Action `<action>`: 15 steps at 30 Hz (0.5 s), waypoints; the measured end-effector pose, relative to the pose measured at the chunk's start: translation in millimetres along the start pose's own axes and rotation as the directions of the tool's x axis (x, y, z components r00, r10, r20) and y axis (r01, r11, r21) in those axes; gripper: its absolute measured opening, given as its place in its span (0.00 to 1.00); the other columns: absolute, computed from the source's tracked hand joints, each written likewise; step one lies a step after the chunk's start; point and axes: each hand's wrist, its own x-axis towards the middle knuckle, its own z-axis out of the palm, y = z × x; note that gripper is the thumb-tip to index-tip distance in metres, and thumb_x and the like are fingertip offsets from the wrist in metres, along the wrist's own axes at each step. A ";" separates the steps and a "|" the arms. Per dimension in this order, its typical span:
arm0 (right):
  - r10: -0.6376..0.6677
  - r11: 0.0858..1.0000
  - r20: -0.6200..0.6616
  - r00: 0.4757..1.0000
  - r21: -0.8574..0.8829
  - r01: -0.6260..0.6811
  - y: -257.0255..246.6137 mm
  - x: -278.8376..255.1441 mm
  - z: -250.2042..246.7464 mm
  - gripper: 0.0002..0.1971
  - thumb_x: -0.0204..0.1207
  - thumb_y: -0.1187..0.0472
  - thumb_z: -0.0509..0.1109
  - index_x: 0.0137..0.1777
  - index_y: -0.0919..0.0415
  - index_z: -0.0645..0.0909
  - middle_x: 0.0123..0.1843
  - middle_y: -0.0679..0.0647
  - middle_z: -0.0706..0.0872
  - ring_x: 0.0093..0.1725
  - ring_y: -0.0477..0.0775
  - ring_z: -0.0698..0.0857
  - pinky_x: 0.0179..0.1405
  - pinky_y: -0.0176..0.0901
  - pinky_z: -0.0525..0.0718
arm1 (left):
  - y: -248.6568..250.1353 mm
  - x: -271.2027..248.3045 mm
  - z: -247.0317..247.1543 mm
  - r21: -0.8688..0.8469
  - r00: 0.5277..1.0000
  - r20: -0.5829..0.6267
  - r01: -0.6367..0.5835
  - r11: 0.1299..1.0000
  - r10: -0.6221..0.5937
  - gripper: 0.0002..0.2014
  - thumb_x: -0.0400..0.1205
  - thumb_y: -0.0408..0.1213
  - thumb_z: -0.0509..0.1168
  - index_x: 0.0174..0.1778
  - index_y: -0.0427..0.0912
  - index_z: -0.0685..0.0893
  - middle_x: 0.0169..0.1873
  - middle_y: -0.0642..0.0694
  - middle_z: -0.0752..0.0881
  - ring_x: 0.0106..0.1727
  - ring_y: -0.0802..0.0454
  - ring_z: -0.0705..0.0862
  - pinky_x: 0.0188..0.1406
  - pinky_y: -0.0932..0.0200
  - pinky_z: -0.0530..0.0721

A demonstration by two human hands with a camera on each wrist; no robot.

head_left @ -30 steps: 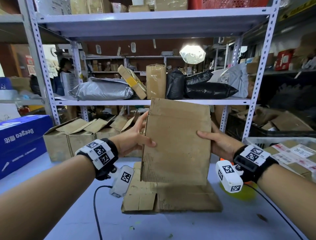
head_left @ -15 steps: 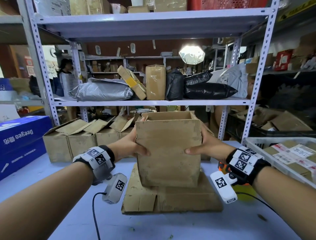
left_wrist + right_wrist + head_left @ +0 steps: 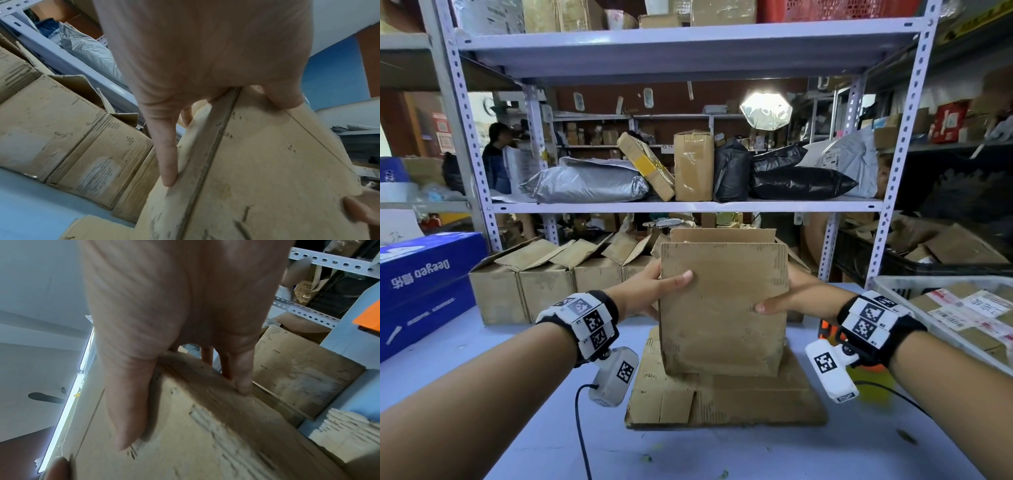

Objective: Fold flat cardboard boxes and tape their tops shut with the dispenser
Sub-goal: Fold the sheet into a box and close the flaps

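Note:
A worn brown cardboard box (image 3: pixel 722 308) stands squared up with its top flaps raised, above a pile of flat cardboard (image 3: pixel 722 401) on the table. My left hand (image 3: pixel 654 287) grips its left edge, thumb on the front face and fingers round the side; the left wrist view shows the box (image 3: pixel 257 170) with a finger (image 3: pixel 166 155) along its corner. My right hand (image 3: pixel 787 301) grips the right edge the same way, and in the right wrist view its thumb (image 3: pixel 127 402) presses the box's (image 3: pixel 205 434) front face. An orange tape dispenser (image 3: pixel 828 334) is partly hidden behind my right wrist.
A row of open cardboard boxes (image 3: pixel 558 281) stands at the back left under the metal shelf (image 3: pixel 688 207). A blue carton (image 3: pixel 424 284) sits at the far left. A grey bin (image 3: pixel 914 284) of labelled parcels stands at right. Another person (image 3: pixel 496 161) is far behind.
The flat cardboard that I held upright has been pushed open into a square box and lowered toward the flat pile. Both hands have kept hold of its sides.

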 end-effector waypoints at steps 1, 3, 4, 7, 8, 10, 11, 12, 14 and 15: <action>0.011 1.000 0.008 1.000 -0.001 -0.011 -1.3 0.1 -1.4 0.47 0.70 0.75 0.80 0.84 0.51 0.60 0.74 0.53 0.82 0.74 0.55 0.81 0.70 0.53 0.82 | 1.3 -1.0 -0.3 -0.002 1.000 0.006 0.005 1.000 -0.005 0.40 0.68 0.69 0.74 0.73 0.54 0.73 0.63 0.51 0.88 0.57 0.52 0.91 0.49 0.38 0.92; 0.037 0.999 0.044 0.998 -0.009 -0.036 -4.8 -0.5 -4.9 0.47 0.70 0.74 0.80 0.83 0.48 0.60 0.72 0.52 0.84 0.73 0.54 0.82 0.69 0.51 0.82 | 4.3 -3.2 -0.7 0.004 1.000 0.014 0.005 1.000 -0.005 0.38 0.68 0.69 0.72 0.71 0.56 0.74 0.63 0.50 0.87 0.56 0.53 0.91 0.45 0.40 0.93; 0.047 0.999 0.065 0.997 -0.009 -0.046 -6.2 -1.0 -6.3 0.47 0.69 0.73 0.81 0.83 0.48 0.61 0.71 0.52 0.84 0.72 0.54 0.83 0.68 0.48 0.83 | 5.5 -4.2 -0.8 0.008 1.000 0.016 0.004 1.000 -0.004 0.36 0.67 0.69 0.72 0.69 0.58 0.75 0.63 0.51 0.87 0.54 0.54 0.91 0.41 0.42 0.93; 0.083 0.996 0.082 0.993 -0.015 -0.082 -8.0 -4.2 -8.3 0.47 0.67 0.69 0.83 0.81 0.46 0.63 0.70 0.50 0.86 0.70 0.52 0.84 0.66 0.44 0.84 | 8.0 -6.0 -0.5 0.017 1.000 0.027 0.000 1.000 0.000 0.33 0.67 0.69 0.73 0.64 0.60 0.76 0.61 0.52 0.88 0.53 0.55 0.91 0.37 0.43 0.92; 0.096 0.995 0.075 0.993 -0.017 -0.095 -8.2 -5.1 -8.3 0.47 0.67 0.69 0.83 0.81 0.45 0.63 0.69 0.49 0.86 0.70 0.51 0.84 0.65 0.43 0.84 | 8.3 -6.3 -0.7 0.019 1.000 0.031 -0.002 1.000 0.002 0.31 0.68 0.68 0.73 0.64 0.60 0.77 0.61 0.51 0.87 0.53 0.55 0.91 0.37 0.43 0.92; 0.110 0.994 0.057 0.992 -0.026 -0.109 -7.7 -6.4 -8.0 0.47 0.65 0.67 0.84 0.80 0.46 0.64 0.68 0.49 0.87 0.70 0.51 0.84 0.66 0.44 0.84 | 9.0 -6.5 -2.0 0.023 0.999 0.035 -0.001 1.000 0.000 0.30 0.69 0.67 0.73 0.64 0.59 0.77 0.62 0.51 0.87 0.52 0.55 0.92 0.37 0.42 0.92; 0.114 0.993 0.047 0.992 -0.035 -0.113 -7.4 -7.0 -7.7 0.46 0.64 0.65 0.85 0.79 0.47 0.66 0.68 0.49 0.87 0.69 0.51 0.85 0.65 0.44 0.84 | 9.5 -6.7 -2.7 0.030 0.999 0.038 0.004 1.000 -0.005 0.32 0.70 0.68 0.75 0.65 0.58 0.77 0.62 0.51 0.87 0.52 0.55 0.92 0.37 0.42 0.92; 0.120 0.992 0.033 0.992 -0.044 -0.119 -7.5 -7.8 -6.9 0.45 0.63 0.63 0.85 0.78 0.49 0.67 0.66 0.48 0.88 0.68 0.50 0.85 0.64 0.43 0.84 | 9.8 -6.9 -3.3 0.040 0.999 0.041 0.010 0.999 -0.012 0.35 0.69 0.69 0.75 0.66 0.56 0.76 0.63 0.51 0.86 0.53 0.55 0.91 0.38 0.42 0.92; 0.120 0.992 0.006 0.993 -0.047 -0.119 -7.1 -9.1 -4.9 0.44 0.62 0.61 0.86 0.77 0.51 0.68 0.63 0.47 0.90 0.66 0.50 0.87 0.60 0.40 0.85 | 10.1 -7.3 -4.4 0.053 0.999 0.046 0.014 0.999 -0.017 0.37 0.66 0.68 0.75 0.68 0.55 0.76 0.62 0.51 0.87 0.52 0.55 0.92 0.39 0.42 0.92; 0.114 0.992 0.003 0.993 -0.045 -0.114 -6.5 -9.7 -3.9 0.44 0.62 0.61 0.86 0.76 0.51 0.67 0.63 0.48 0.90 0.65 0.51 0.88 0.60 0.40 0.85 | 10.2 -7.6 -4.3 0.053 0.999 0.044 0.014 0.998 -0.017 0.36 0.67 0.68 0.74 0.67 0.55 0.76 0.61 0.51 0.88 0.51 0.56 0.92 0.39 0.43 0.92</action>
